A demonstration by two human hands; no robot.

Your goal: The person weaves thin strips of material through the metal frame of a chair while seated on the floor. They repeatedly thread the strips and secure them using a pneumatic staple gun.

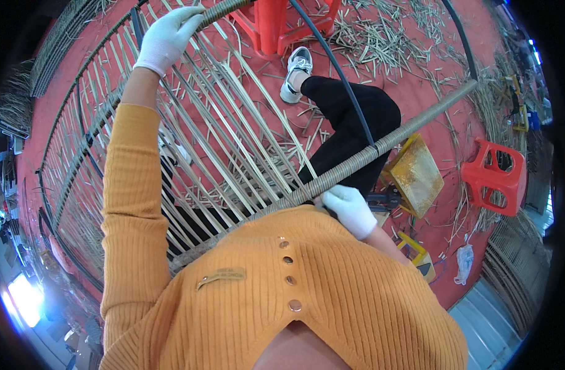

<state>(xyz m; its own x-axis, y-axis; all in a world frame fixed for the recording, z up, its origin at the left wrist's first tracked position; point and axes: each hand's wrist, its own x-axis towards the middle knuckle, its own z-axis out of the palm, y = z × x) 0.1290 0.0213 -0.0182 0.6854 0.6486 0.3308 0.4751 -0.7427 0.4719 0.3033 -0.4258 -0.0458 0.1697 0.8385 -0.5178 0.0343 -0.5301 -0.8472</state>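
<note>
A large dark frame with rails wrapped in grey-brown cord-like strip leans across my lap. Many pale flat strips (pixel 233 123) run side by side between its far rail (pixel 224 11) and its near rail (pixel 344 166). My left hand (pixel 171 38), in a white glove, reaches to the far rail with its fingers closed around it. My right hand (pixel 349 209), gloved too, is close to my waist, just under the near rail. Its fingers are drawn together at the strip ends there; the tips are partly hidden, and what they pinch is too small to tell.
Right of my knee stands a worn yellow-topped stool (pixel 418 176), with a black tool (pixel 384 198) beside it. A red plastic stool (pixel 495 176) is farther right; another red stool (pixel 270 28) is ahead. Cut strip scraps (pixel 387 43) litter the red floor. Woven panels (pixel 54 49) lie far left.
</note>
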